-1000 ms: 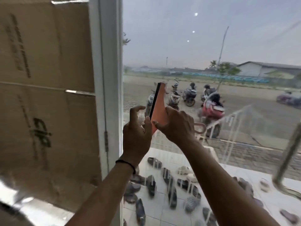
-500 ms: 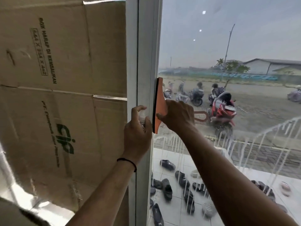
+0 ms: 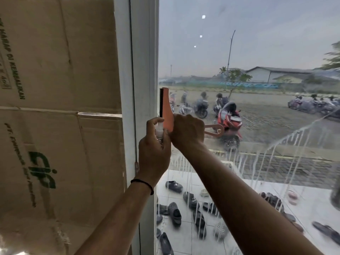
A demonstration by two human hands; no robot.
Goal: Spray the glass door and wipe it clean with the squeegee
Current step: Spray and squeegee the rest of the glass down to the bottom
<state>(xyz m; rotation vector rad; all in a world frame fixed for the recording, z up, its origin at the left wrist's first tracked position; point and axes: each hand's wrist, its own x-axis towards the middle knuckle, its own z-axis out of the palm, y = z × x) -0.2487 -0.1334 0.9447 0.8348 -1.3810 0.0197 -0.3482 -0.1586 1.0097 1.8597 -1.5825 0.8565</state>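
Observation:
An orange squeegee [image 3: 167, 109] with a black rubber blade stands upright against the glass door [image 3: 239, 61], its blade right at the white door frame [image 3: 143, 70]. My right hand [image 3: 187, 131] grips its handle, whose loop end sticks out to the right. My left hand [image 3: 154, 153] is closed around a small clear spray bottle [image 3: 159, 130], held just left of the squeegee and touching my right hand. White foam streaks [image 3: 276, 157] run down the lower part of the glass.
Flattened cardboard boxes [image 3: 55, 107] cover the panel left of the frame. Through the glass I see several shoes on white tiles, parked motorbikes and a paved yard.
The squeegee has slid left across the glass until its blade reached the door frame. My view has shifted left and both hands stay together.

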